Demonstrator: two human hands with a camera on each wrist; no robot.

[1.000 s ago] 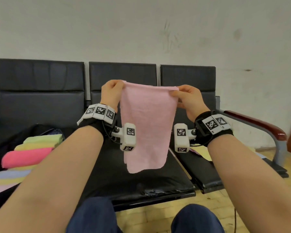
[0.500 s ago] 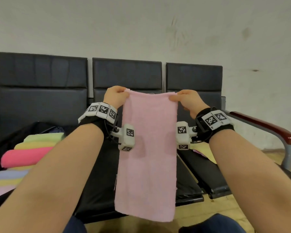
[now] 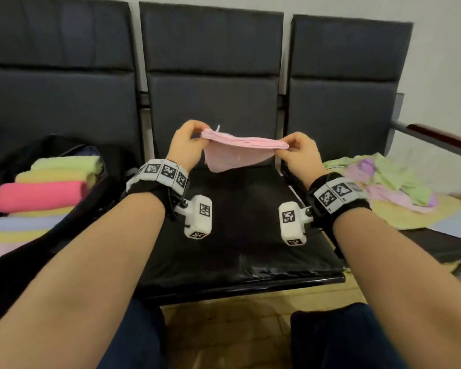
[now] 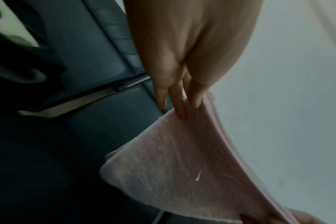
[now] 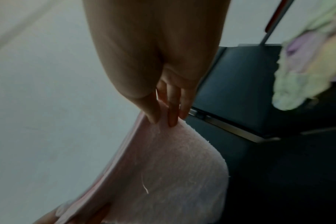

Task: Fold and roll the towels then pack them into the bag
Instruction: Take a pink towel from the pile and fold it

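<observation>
The towel (image 3: 240, 153) held up at the centre is pale pink, with a darker pink stripe along its folded edge. The bench (image 3: 237, 251) is black. At 9 o'clock the bag (image 3: 64, 222) is black, and the rolled towels (image 3: 40, 195) in it run light green, yellow, hot pink, lavender, yellow and pale pink. At 3 o'clock the loose towels (image 3: 394, 182) are green, lilac and yellow. The wristbands (image 3: 165, 171) are white with black square-code markings.

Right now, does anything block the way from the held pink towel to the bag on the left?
Nothing visible does. The pink towel hangs between both hands over the bare middle seat; the bag lies open beside it.
</observation>
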